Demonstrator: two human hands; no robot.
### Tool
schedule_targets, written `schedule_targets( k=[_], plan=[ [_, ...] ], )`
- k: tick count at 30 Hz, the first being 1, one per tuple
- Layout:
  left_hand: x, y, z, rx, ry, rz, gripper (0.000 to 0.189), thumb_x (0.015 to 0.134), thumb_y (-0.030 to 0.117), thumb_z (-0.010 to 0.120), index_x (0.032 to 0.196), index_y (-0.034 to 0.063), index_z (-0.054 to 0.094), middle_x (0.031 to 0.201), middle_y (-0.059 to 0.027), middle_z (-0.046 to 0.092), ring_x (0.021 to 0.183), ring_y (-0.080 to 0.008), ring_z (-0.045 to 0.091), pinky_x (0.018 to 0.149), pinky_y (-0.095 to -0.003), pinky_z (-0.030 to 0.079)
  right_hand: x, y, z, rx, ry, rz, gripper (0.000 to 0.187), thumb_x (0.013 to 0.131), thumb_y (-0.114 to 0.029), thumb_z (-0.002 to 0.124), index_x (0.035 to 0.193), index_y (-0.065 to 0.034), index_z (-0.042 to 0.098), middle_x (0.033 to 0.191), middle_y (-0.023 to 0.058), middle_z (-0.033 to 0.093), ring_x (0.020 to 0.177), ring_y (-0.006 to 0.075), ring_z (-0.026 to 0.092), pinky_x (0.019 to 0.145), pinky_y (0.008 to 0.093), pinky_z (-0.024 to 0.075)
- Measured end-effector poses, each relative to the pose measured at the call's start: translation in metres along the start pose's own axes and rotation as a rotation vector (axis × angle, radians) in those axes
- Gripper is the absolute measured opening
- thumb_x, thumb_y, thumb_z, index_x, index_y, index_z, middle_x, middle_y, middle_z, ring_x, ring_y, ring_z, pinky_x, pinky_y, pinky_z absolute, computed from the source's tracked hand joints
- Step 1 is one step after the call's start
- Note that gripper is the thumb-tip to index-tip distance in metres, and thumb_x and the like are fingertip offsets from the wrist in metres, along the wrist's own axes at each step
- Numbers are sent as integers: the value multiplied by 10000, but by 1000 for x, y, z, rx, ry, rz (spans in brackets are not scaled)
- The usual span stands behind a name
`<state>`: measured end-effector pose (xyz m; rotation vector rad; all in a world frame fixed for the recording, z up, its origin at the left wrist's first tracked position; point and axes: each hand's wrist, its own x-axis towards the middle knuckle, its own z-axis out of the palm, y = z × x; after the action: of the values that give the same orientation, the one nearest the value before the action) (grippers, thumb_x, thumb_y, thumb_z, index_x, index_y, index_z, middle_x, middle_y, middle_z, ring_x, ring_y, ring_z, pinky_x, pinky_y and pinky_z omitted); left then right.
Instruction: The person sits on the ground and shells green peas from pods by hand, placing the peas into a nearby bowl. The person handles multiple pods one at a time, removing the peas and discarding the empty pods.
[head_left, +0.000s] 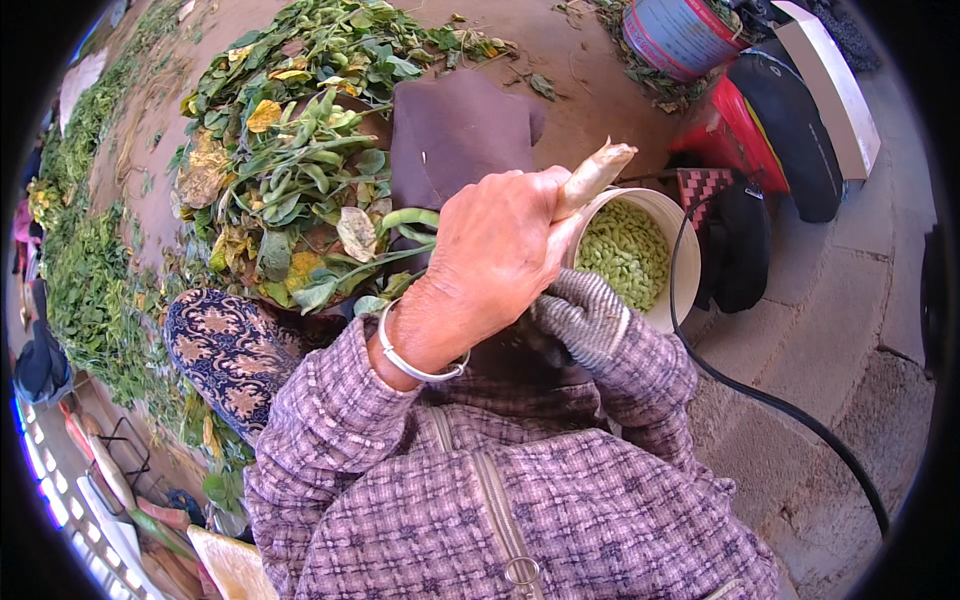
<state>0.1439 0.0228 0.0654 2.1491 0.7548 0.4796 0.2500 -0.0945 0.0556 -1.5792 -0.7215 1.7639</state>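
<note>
My left hand, bare with a silver bangle at the wrist, is closed in front of me; green bean stems with a pod come out at its left side. A pale, whitish tapered thing, perhaps a root or wrapped finger, sticks out at its upper right. Lower right, my right hand wears a grey striped knit glove; its fingers are curled and partly hidden, so its hold is unclear. Beside it stands a white bucket with shelled green beans inside.
Bean plants with pods are heaped at the left and ahead. A dark brown sheet lies beyond my hands. Farther right are a blue and red tub, a red bag, black bags and a white box. A black cable curves past the bucket.
</note>
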Motion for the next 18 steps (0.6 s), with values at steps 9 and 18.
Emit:
schedule_targets(
  k=[9, 18],
  plan=[
    [-24, -28, 8, -398, 143, 168, 139, 785, 31, 686, 848, -6, 567, 837, -135, 625, 740, -332, 593, 672, -345, 493, -5, 8, -16, 496, -23, -40, 453, 974, -403, 480, 900, -1, 673, 554, -28, 510, 448, 50, 420, 427, 190, 317],
    [-37, -21, -1, -89, 56, 420, 231, 673, -9, 733, 870, 40, 622, 866, -95, 641, 771, -254, 629, 659, -322, 518, 2, 23, -23, 195, 172, -109, 312, 996, -267, 462, 1098, -1, 589, 699, -8, 573, 585, 70, 519, 541, 202, 434]
  ],
)
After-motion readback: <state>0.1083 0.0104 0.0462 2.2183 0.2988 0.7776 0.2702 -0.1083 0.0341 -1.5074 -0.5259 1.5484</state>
